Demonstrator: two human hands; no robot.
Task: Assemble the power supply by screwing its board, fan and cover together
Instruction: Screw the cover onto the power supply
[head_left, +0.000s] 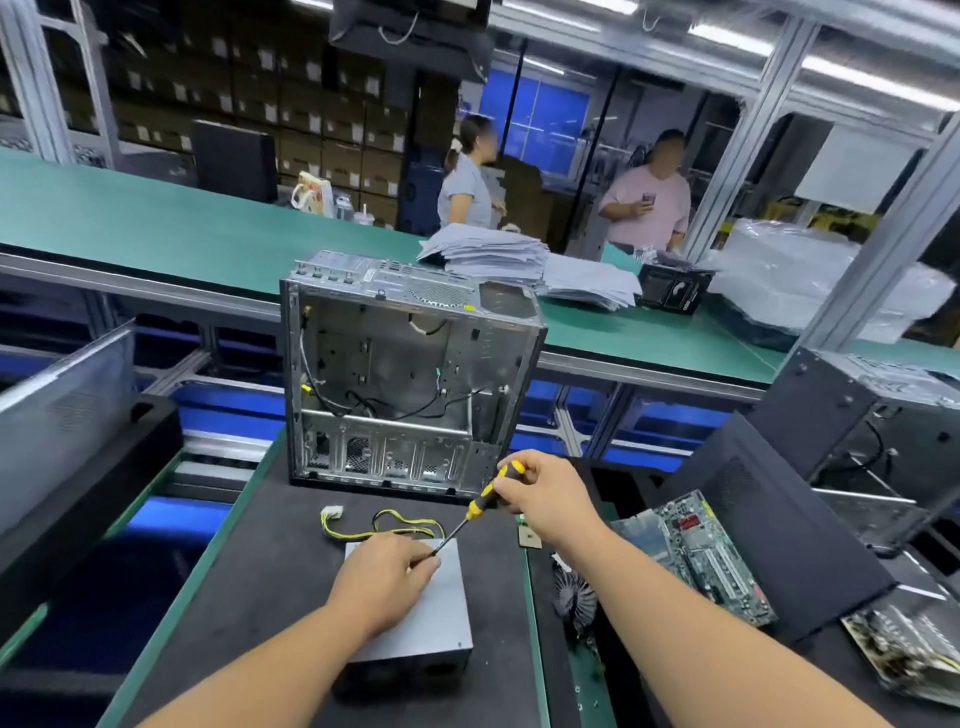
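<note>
holding screwdriver (485, 501) tip on unlabelled power supply (441, 608).

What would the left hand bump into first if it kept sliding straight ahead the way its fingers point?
Most likely the screwdriver: its tip sits right at the left hand fingertips, on the power supply cover. Beyond that stands the open computer case, though depth is hard to judge.

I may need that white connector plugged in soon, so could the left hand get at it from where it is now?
Probably yes. The left hand rests on the power supply, and the white connector lies on the mat just beyond, with nothing between them, though the hand seems to be steadying the screwdriver tip.
</note>
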